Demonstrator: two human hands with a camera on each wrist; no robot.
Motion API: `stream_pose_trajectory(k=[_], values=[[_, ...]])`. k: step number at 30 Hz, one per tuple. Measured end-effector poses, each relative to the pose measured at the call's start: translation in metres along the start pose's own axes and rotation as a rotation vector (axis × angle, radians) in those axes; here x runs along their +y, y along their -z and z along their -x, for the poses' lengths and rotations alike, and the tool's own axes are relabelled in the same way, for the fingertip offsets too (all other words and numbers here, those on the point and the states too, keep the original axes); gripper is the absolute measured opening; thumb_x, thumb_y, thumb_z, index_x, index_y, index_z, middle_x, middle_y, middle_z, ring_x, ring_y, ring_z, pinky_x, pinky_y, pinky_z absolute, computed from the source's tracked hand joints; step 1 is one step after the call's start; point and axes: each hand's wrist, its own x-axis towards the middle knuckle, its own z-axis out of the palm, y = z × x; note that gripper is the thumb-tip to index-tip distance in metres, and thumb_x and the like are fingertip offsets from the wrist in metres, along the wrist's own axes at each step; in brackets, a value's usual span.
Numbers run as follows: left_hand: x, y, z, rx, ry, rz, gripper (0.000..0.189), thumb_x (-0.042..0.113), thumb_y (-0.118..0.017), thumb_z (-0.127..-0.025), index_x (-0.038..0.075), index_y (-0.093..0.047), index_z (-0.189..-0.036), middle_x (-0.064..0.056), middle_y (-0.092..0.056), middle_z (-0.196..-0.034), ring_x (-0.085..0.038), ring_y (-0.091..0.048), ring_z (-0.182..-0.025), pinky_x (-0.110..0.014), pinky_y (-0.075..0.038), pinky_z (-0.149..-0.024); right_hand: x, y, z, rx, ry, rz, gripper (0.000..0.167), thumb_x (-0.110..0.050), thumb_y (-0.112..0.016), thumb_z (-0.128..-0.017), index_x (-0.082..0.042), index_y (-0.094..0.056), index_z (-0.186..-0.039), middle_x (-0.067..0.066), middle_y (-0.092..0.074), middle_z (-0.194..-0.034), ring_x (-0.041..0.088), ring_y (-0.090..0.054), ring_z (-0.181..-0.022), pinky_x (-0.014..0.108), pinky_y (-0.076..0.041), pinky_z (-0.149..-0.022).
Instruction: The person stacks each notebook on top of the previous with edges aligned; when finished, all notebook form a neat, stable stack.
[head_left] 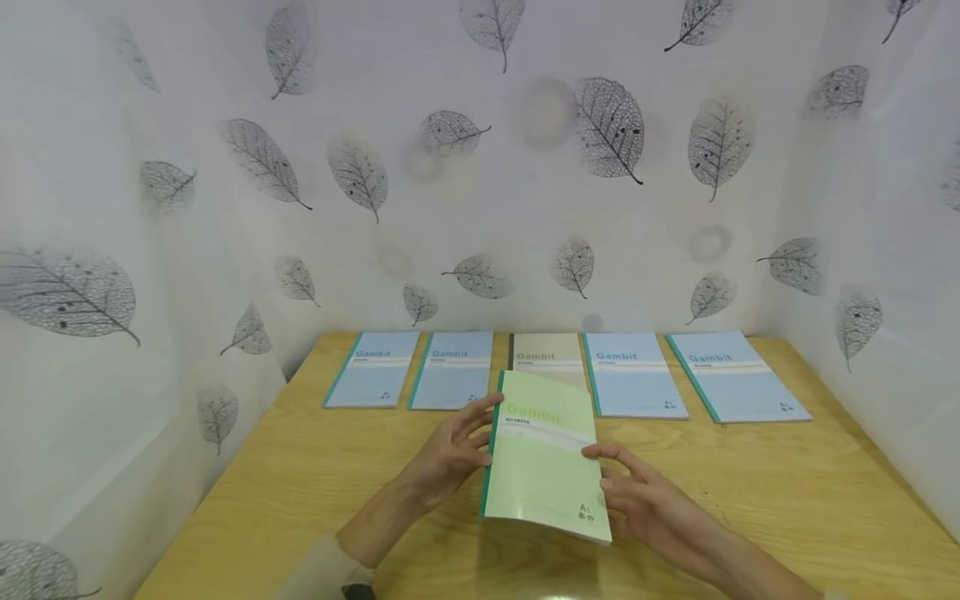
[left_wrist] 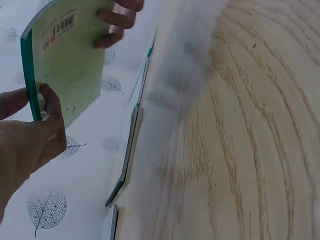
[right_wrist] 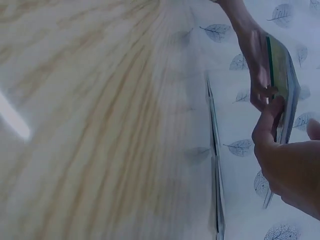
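In the head view, the left hand [head_left: 448, 450] pinched the teal spine [head_left: 487, 475] of a glossy green notebook [head_left: 543, 467] and the right hand [head_left: 648, 504] its opposite edge, above the wood-grained counter [head_left: 300, 517]. Beyond the hands lay four rectangular blue notebooks [head_left: 637, 375] and a beige notebook [head_left: 547, 348]. The left wrist view showed a barcode [left_wrist: 65, 24] on the back cover [left_wrist: 70, 65]. In the right wrist view, the bowed green notebook appeared nearly edge-on between both hands.

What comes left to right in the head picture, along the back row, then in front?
Back: first blue notebook, second blue notebook, beige notebook, third blue notebook, fourth blue notebook. Front: left hand, green notebook, right hand.
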Motion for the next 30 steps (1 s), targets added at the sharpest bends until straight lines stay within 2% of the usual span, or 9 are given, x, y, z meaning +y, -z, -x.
stream_pose_trajectory(k=[6, 9, 16, 17, 19, 20, 24, 27, 30], values=[[-0.001, 0.002, -0.002, 0.052, -0.009, 0.023, 0.080, -0.013, -0.054, -0.095, 0.004, -0.018, -0.165, -0.021, -0.026, -0.162, -0.021, -0.053, -0.134, -0.026, -0.053, -0.104, -0.004, -0.005, -0.006, 0.053, 0.080, 0.074, 0.050, -0.001, -0.051, -0.104, -0.026, -0.042, -0.146, 0.019, 0.012, -0.170, 0.002, -0.049, -0.081, 0.017, -0.048, -0.073], [-0.001, 0.001, -0.005, 0.105, 0.006, 0.006, 0.075, -0.011, -0.053, -0.099, 0.005, -0.021, -0.164, -0.022, -0.028, -0.162, -0.019, -0.055, -0.130, -0.026, -0.052, -0.105, -0.006, -0.003, -0.010, 0.078, 0.102, 0.091, 0.050, -0.001, -0.052, -0.103, -0.026, -0.044, -0.145, 0.020, 0.022, -0.170, 0.001, -0.046, -0.078, 0.016, -0.046, -0.069], [-0.003, -0.001, -0.012, 0.267, 0.076, -0.099, 0.053, 0.006, -0.058, -0.105, 0.000, -0.040, -0.154, -0.023, -0.038, -0.159, -0.022, -0.053, -0.133, -0.024, -0.050, -0.105, -0.011, 0.003, -0.026, 0.200, 0.089, 0.106, 0.052, -0.003, -0.057, -0.101, -0.025, -0.044, -0.147, 0.016, 0.022, -0.171, -0.001, -0.047, -0.111, 0.019, -0.041, -0.068], [-0.004, -0.001, -0.012, 0.273, 0.086, -0.109, 0.052, 0.006, -0.059, -0.104, -0.001, -0.042, -0.153, -0.023, -0.036, -0.160, -0.023, -0.049, -0.136, -0.023, -0.050, -0.103, -0.011, 0.005, -0.029, 0.209, 0.089, 0.110, 0.052, -0.003, -0.057, -0.101, -0.024, -0.043, -0.147, 0.017, 0.021, -0.171, 0.000, -0.045, -0.105, 0.020, -0.041, -0.070], [-0.006, 0.000, -0.013, 0.277, 0.106, -0.128, 0.053, 0.007, -0.062, -0.103, -0.002, -0.044, -0.152, -0.021, -0.033, -0.163, -0.026, -0.043, -0.140, -0.021, -0.050, -0.100, -0.012, 0.009, -0.035, 0.216, 0.084, 0.109, 0.053, -0.002, -0.055, -0.101, -0.021, -0.041, -0.149, 0.018, 0.022, -0.171, 0.009, -0.048, -0.126, 0.020, -0.047, -0.085], [-0.006, 0.000, -0.013, 0.280, 0.115, -0.134, 0.053, 0.007, -0.063, -0.102, -0.002, -0.045, -0.152, -0.021, -0.032, -0.163, -0.026, -0.042, -0.139, -0.020, -0.050, -0.099, -0.012, 0.011, -0.037, 0.217, 0.081, 0.103, 0.055, -0.002, -0.055, -0.101, -0.019, -0.040, -0.151, 0.018, 0.023, -0.170, 0.017, -0.038, -0.144, 0.024, -0.046, -0.101], [-0.007, 0.000, -0.015, 0.315, 0.139, -0.160, 0.054, 0.008, -0.063, -0.102, -0.001, -0.045, -0.152, -0.021, -0.030, -0.164, -0.030, -0.039, -0.142, -0.025, -0.047, -0.108, -0.014, 0.019, -0.049, 0.239, 0.067, 0.111, 0.058, -0.001, -0.053, -0.101, -0.010, -0.035, -0.155, 0.019, 0.022, -0.170, 0.018, -0.032, -0.151, 0.019, -0.045, -0.099], [-0.008, 0.002, -0.021, 0.362, 0.142, -0.181, 0.052, 0.009, -0.062, -0.103, -0.002, -0.046, -0.152, -0.023, -0.028, -0.165, -0.036, -0.030, -0.151, -0.039, -0.036, -0.123, -0.015, 0.023, -0.056, 0.280, 0.066, 0.115, 0.058, -0.002, -0.055, -0.101, -0.006, -0.034, -0.155, 0.021, 0.019, -0.171, -0.004, -0.060, -0.108, 0.015, -0.039, -0.066], [-0.012, 0.004, -0.030, 0.401, 0.148, -0.190, 0.050, 0.009, -0.062, -0.103, -0.003, -0.047, -0.150, -0.024, -0.028, -0.165, -0.040, -0.023, -0.155, -0.048, -0.028, -0.127, -0.016, 0.026, -0.060, 0.324, 0.067, 0.107, 0.060, -0.003, -0.054, -0.102, -0.002, -0.029, -0.157, 0.024, 0.017, -0.170, -0.005, -0.055, -0.081, 0.014, -0.042, -0.064]])
